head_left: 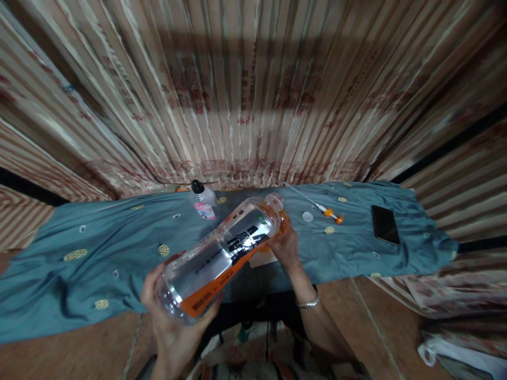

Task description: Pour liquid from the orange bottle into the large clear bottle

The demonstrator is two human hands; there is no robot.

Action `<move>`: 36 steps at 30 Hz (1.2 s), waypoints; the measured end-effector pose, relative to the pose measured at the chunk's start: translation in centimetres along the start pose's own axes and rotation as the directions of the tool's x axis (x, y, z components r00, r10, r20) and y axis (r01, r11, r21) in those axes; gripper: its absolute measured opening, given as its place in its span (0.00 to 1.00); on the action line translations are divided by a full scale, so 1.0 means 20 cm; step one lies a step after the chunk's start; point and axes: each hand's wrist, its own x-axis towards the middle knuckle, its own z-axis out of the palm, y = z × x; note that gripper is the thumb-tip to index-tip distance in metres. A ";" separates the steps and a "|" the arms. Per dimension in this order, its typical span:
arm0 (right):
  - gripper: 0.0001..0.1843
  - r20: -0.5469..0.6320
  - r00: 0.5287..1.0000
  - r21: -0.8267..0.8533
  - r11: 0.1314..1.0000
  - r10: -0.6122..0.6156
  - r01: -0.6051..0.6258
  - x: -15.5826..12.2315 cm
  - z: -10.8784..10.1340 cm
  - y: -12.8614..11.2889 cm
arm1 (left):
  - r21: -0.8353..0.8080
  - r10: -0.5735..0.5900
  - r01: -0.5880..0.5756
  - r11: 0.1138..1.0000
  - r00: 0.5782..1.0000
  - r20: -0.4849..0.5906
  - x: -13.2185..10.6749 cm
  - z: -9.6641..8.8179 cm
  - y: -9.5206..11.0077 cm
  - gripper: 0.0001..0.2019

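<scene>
Over blue cloth (79, 274), before corrugated wall (253, 105): bottle (222, 253) aslant mid-frame.
Base at lower left, cupped tight in left hand (170, 322); neck at upper right, gripped by right hand (285, 247).

view: head | worn, above | faces forward-down | close over left hand (172, 322), right hand (285, 246) | blue cloth (99, 253) beyond

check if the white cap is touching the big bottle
Apart. The head view shows the cap lying on the cloth, a strip of cloth between it and the bottle, which the left hand and right hand hold up.
</scene>
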 end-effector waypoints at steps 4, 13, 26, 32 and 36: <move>0.30 -0.027 1.000 0.038 0.999 0.007 -0.005 -0.02 0.03 0.00 | -0.004 0.027 -0.028 1.000 0.997 -0.070 0.01 0.02 0.00 0.51; 0.30 -0.090 0.996 0.077 0.997 0.011 -0.004 -0.05 0.07 0.01 | 0.051 -0.015 0.018 0.999 0.999 -0.050 -0.02 0.00 0.00 0.51; 0.30 -0.081 0.996 0.134 0.989 -0.047 0.057 -0.07 0.08 0.02 | 0.071 0.128 -0.121 0.990 0.986 -0.104 -0.02 0.01 -0.01 0.55; 0.32 -0.070 0.997 0.172 0.984 -0.038 0.049 -0.08 0.10 0.02 | 0.077 0.124 -0.117 0.990 0.988 -0.096 -0.02 0.00 0.00 0.54; 0.32 -0.071 0.997 0.173 0.984 -0.037 0.049 -0.08 0.12 0.02 | 0.047 0.139 -0.135 0.990 0.984 -0.109 -0.02 0.00 0.00 0.61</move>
